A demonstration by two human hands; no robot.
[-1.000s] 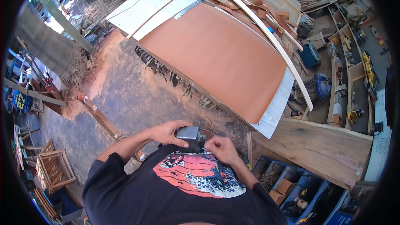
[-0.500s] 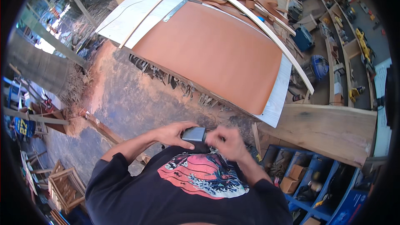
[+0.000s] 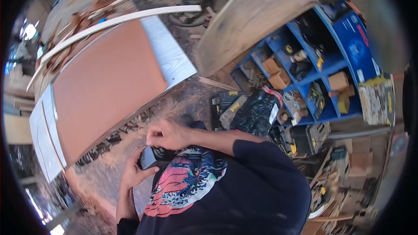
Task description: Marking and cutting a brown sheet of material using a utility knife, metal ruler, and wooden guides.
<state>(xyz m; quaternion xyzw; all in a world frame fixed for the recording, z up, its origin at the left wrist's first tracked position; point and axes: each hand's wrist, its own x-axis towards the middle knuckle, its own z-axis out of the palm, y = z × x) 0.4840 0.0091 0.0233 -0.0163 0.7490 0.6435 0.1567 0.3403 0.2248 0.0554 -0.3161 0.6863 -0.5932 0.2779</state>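
Observation:
My left hand is wrapped round a small grey, box-shaped thing with a smooth, shiny face, held close to my belly. Its thumb lies along the near side. Just above that box is my right hand, its fingers curled together in a pinch; whatever they hold, if anything, is hidden. Something dark and round beside the box is too unclear to name. Ahead and to the left, a brown sheet lies on a white board on a workbench, apart from both hands.
A long pale wood strip crosses the bench's far side. To the right stand a wide wooden plank and a blue compartment shelf with boxes and tools. Tool cases and a black plastic bag lie before the shelf.
The view has swung to the right, so the bench now sits at the left and the blue shelf shows more fully. My left hand keeps the grey box; my right hand stays close to it.

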